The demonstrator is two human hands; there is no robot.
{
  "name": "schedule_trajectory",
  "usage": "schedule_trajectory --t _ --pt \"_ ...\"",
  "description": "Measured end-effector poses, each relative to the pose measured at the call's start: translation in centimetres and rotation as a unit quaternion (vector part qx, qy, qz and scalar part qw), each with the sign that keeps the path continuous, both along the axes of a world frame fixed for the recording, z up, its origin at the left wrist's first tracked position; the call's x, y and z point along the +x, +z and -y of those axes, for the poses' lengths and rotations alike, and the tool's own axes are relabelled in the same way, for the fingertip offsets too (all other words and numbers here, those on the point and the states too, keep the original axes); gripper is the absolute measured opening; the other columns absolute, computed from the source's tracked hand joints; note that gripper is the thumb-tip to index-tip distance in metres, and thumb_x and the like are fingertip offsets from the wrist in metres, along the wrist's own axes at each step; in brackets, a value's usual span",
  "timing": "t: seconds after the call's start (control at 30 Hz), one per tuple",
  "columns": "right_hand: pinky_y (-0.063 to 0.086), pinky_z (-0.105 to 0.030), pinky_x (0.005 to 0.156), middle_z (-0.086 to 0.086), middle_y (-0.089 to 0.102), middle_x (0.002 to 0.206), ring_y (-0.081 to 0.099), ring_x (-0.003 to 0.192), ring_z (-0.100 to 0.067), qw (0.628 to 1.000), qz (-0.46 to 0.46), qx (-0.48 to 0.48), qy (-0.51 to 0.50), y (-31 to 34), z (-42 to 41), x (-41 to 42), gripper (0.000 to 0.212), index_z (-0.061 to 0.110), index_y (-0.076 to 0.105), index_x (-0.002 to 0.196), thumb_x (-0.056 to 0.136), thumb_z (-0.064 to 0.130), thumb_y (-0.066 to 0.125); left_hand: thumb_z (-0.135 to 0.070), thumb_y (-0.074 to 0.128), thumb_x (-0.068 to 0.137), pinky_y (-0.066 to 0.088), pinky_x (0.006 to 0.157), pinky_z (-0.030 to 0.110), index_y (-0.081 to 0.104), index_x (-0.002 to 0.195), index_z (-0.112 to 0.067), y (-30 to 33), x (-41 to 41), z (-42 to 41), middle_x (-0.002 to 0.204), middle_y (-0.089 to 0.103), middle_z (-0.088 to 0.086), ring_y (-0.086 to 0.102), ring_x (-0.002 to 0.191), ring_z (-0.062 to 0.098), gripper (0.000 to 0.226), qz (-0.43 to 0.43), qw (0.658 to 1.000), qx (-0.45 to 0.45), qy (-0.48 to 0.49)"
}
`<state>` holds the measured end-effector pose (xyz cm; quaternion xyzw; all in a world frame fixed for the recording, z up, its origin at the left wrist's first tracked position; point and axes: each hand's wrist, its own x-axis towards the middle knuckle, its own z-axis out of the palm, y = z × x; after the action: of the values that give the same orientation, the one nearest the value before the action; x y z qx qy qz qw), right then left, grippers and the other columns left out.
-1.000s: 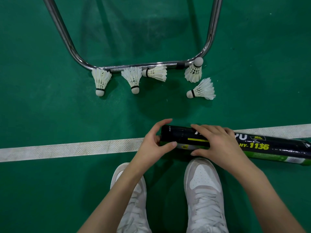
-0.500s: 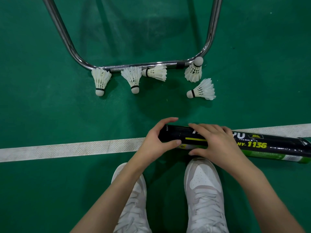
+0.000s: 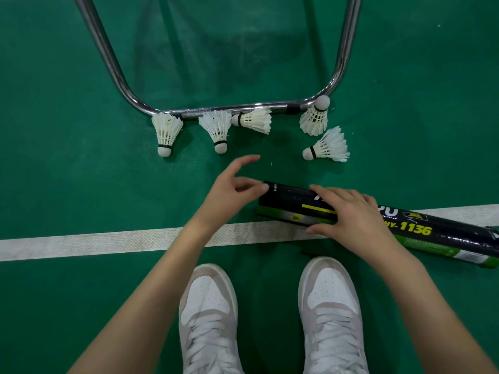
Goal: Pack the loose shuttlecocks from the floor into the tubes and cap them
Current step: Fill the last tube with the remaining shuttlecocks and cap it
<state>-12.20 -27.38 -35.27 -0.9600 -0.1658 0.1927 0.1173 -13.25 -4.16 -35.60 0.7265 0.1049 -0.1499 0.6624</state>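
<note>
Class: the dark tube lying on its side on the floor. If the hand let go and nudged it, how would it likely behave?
The tube is round and lies flat, so it would probably roll. It looks like thin card, likely light and easily dented. The right hand holding it probably steadies it.

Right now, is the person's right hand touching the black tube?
Touching. The head view shows the right hand laid over the black tube, its fingers wrapped across the top and the thumb against the near side.

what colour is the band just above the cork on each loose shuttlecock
Black, on every shuttlecock lying by the metal frame; the head view shows it.
</note>
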Motion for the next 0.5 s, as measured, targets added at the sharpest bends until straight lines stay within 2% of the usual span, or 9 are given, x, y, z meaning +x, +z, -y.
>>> schedule_trajectory --t 0.07,0.13,0.23,0.3,0.33,0.43,0.5 --pt "0.02 -0.036 0.1 0.008 0.04 0.141 0.032 0.127 -0.018 1.0 0.003 -0.002 0.001 0.1 0.0 0.2 0.081 0.037 0.025 0.142 0.074 0.061 0.059 -0.015 0.067 0.086 0.045 0.083 0.012 0.046 0.128 -0.025 0.4 1.3 -1.2 0.091 0.073 0.005 0.067 0.091 0.01 0.048 0.01 0.999 0.041 0.01" --pt "0.02 -0.036 0.1 0.008 0.04 0.141 0.032 0.128 -0.018 1.0 0.004 -0.008 0.005 0.3 -0.1 0.5 0.081 0.036 0.024 0.142 0.074 0.061 0.059 -0.015 0.067 0.086 0.045 0.085 0.015 0.049 0.125 -0.023 0.5 2.7 -2.4 0.091 0.073 0.003 0.065 0.094 0.012 0.045 0.025 0.996 0.086 0.03" --pt "0.021 -0.035 0.1 0.007 0.039 0.141 0.033 0.128 -0.018 1.0 0.001 -0.01 0.008 0.4 -0.3 0.7 0.082 0.036 0.023 0.143 0.074 0.061 0.059 -0.005 0.065 0.085 0.047 0.083 0.019 0.052 0.118 -0.022 -0.1 5.1 -4.0 0.094 0.069 -0.001 0.063 0.092 0.011 0.039 0.06 0.986 0.134 0.076" --pt "0.022 -0.035 0.1 0.007 0.039 0.142 0.033 0.128 -0.018 1.0 -0.002 -0.013 0.01 0.4 -0.5 1.0 0.083 0.036 0.022 0.143 0.074 0.061 0.059 0.001 0.064 0.082 0.048 0.089 0.028 0.054 0.119 -0.019 -0.6 6.3 -4.9 0.104 0.064 -0.003 0.058 0.1 0.01 0.043 0.095 0.975 0.175 0.1" --pt "0.022 -0.035 0.101 0.007 0.039 0.142 0.033 0.128 -0.018 1.0 -0.003 -0.013 0.011 0.4 -0.6 1.1 0.083 0.036 0.021 0.143 0.074 0.061 0.059 0.002 0.064 0.081 0.046 0.093 0.027 0.053 0.122 -0.017 -0.8 6.8 -5.2 0.112 0.06 -0.004 0.054 0.107 0.008 0.047 0.106 0.969 0.199 0.105" --pt "0.022 -0.035 0.101 0.008 0.038 0.142 0.032 0.129 -0.018 1.0 -0.001 -0.014 0.018 0.5 -0.8 1.4 0.083 0.036 0.02 0.143 0.074 0.061 0.059 0.002 0.064 0.082 0.029 0.096 0.012 0.047 0.133 -0.017 -1.0 7.9 -5.7 0.133 0.049 -0.006 0.04 0.122 0.004 0.057 0.114 0.955 0.255 0.099" --pt "0.022 -0.035 0.102 0.008 0.037 0.143 0.031 0.129 -0.018 1.0 -0.001 -0.013 0.022 0.5 -1.0 1.5 0.084 0.037 0.019 0.144 0.074 0.062 0.059 0.001 0.062 0.084 0.024 0.093 0.005 0.04 0.14 -0.018 -0.8 8.5 -6.1 0.141 0.042 -0.004 0.036 0.128 0.005 0.063 0.096 0.951 0.28 0.09"
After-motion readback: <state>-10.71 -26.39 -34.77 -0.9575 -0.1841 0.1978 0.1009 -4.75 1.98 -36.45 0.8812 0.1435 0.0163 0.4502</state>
